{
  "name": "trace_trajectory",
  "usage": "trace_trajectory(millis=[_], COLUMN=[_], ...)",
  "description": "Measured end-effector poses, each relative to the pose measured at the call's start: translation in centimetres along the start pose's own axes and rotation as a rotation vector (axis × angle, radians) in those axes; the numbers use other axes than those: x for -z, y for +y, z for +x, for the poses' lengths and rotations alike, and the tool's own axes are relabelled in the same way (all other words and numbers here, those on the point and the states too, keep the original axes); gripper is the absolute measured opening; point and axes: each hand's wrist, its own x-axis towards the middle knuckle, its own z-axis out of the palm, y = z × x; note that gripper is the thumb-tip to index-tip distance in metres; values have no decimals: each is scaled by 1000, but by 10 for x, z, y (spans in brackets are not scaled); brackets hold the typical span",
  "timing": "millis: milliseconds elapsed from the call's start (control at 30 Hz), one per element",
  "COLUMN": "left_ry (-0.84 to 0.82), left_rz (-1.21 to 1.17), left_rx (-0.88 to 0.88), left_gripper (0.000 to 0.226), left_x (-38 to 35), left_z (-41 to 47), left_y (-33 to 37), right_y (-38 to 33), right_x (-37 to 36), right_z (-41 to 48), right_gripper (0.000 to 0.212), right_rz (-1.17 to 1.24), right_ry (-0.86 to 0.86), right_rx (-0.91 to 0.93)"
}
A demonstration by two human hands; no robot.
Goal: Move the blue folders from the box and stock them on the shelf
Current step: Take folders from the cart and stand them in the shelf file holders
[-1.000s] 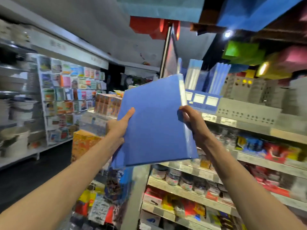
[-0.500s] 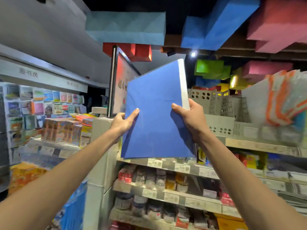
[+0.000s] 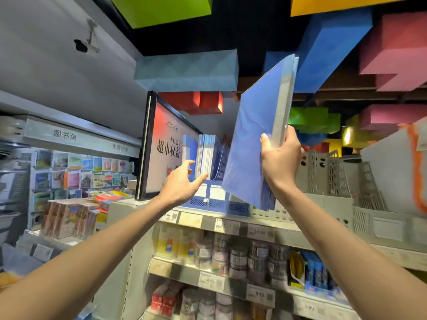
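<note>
My right hand grips a blue folder by its clear spine edge, holding it upright and tilted above the top shelf. Just left of it, several blue folders stand in a blue file rack on that shelf. My left hand reaches to those standing folders, fingers stretched out and touching their lower front edges. The box is out of sight.
A framed red-and-white sign stands at the shelf's left end. Grey perforated file racks fill the shelf to the right. Jars and packets sit on lower shelves. Coloured blocks hang from the ceiling above.
My left hand let go of the held folder and moved left to the folders in the rack. My right hand alone lifted the folder up and to the right, turning it edge-on.
</note>
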Motion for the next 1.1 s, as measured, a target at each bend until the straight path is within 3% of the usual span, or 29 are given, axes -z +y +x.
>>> trace_trajectory(millis=[267, 667, 867, 1100], left_ry=[57, 152, 179, 274], left_rz=[35, -28, -72, -65], left_rx=[-91, -159, -236, -300], left_gripper=[52, 72, 83, 72], left_x=[-35, -122, -150, -171], left_z=[74, 213, 235, 237], left_y=[-29, -100, -117, -131], right_y=[36, 104, 138, 181], right_x=[-71, -188, -223, -256], right_z=[26, 56, 57, 59], right_gripper=[15, 16, 23, 24], right_rz=[-55, -203, -229, -222], right_ry=[74, 90, 84, 55], right_rx=[-2, 119, 91, 92])
